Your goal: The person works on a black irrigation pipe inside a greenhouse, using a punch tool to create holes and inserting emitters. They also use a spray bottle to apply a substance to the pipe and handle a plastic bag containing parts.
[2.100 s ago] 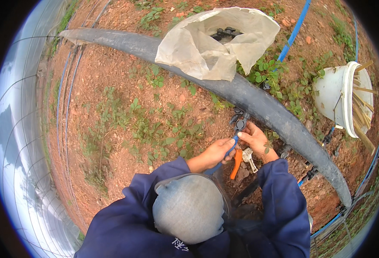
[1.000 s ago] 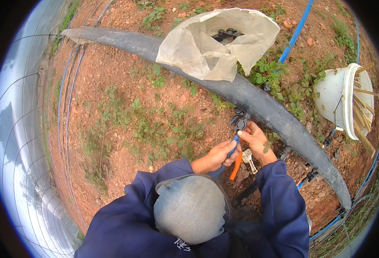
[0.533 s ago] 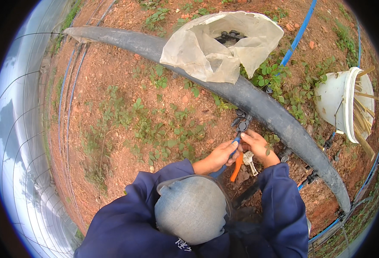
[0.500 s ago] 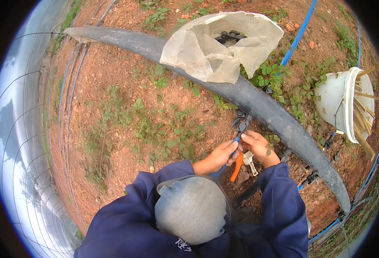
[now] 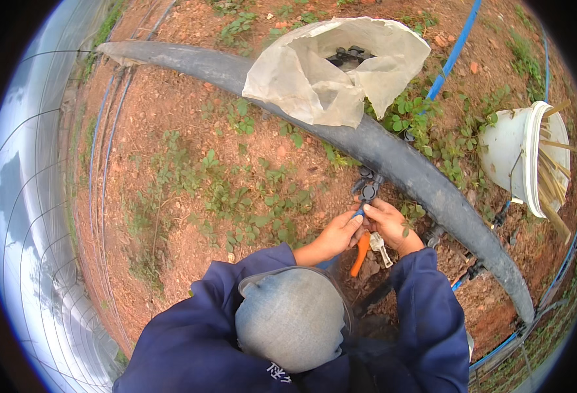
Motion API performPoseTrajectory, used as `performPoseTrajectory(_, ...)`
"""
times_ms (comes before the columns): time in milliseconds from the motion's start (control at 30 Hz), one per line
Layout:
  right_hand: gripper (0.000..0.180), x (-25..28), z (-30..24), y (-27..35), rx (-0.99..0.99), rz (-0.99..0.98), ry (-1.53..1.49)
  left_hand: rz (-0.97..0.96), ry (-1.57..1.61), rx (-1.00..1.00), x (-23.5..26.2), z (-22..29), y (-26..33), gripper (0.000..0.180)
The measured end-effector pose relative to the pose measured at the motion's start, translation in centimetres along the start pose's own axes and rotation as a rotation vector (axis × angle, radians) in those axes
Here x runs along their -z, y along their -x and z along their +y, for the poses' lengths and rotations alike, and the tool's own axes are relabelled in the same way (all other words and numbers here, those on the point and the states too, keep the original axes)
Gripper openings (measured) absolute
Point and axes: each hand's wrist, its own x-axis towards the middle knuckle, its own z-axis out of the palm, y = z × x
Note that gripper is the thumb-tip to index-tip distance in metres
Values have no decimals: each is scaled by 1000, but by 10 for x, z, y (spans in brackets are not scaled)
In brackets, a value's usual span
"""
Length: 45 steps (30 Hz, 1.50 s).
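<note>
My left hand point(image 5: 335, 238) is closed round a flat blue hose point(image 5: 359, 213), thumb on top. From the other side my right hand point(image 5: 392, 224) pinches the same hose with thumb and fingers, close to a black valve fitting point(image 5: 368, 192). The fitting joins the side of a thick black pipe point(image 5: 426, 180). The hose's end is partly covered by my fingers, so I cannot tell how far it sits on the fitting. Just below my hands lie an orange-handled tool point(image 5: 361, 254) and a pale metallic piece point(image 5: 380, 249) on the soil.
A whitish sack point(image 5: 288, 72) with black fittings point(image 5: 350, 55) inside rests against the pipe. To the right, a tilted white bucket point(image 5: 507, 152) holds wooden sticks point(image 5: 553, 167). More blue hose point(image 5: 457, 49) runs over reddish soil with low green plants point(image 5: 255, 209).
Both hands stay at the hose near the valve fitting. My fingers have shifted slightly, and the right hand has moved a little closer to the left, covering more of the hose.
</note>
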Motion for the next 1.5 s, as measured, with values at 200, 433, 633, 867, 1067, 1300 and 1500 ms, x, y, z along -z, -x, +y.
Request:
performPoseTrajectory(200,35,0,2,-6,-30,216,457,25,0,28,-1,2,2,36)
performPoseTrajectory(433,39,-1,-6,-1,-63,276,436,31,17,49,-1,1,1,31)
performPoseTrajectory(633,35,-2,5,-10,31,202,209,74,24,30,-3,2,1,32)
performPoseTrajectory(867,34,-10,6,-1,29,70,-80,87,-13,21,-5,6,2,31)
performPoseTrajectory(1067,31,-21,4,-5,62,277,225,75,-39,-4,-4,5,2,30)
performPoseTrajectory(1300,31,-14,6,-1,56,157,-20,98,-57,-31,-5,6,2,29)
performPoseTrajectory(1500,37,-14,6,-6,6,235,219,132,-128,-18,-5,9,3,29)
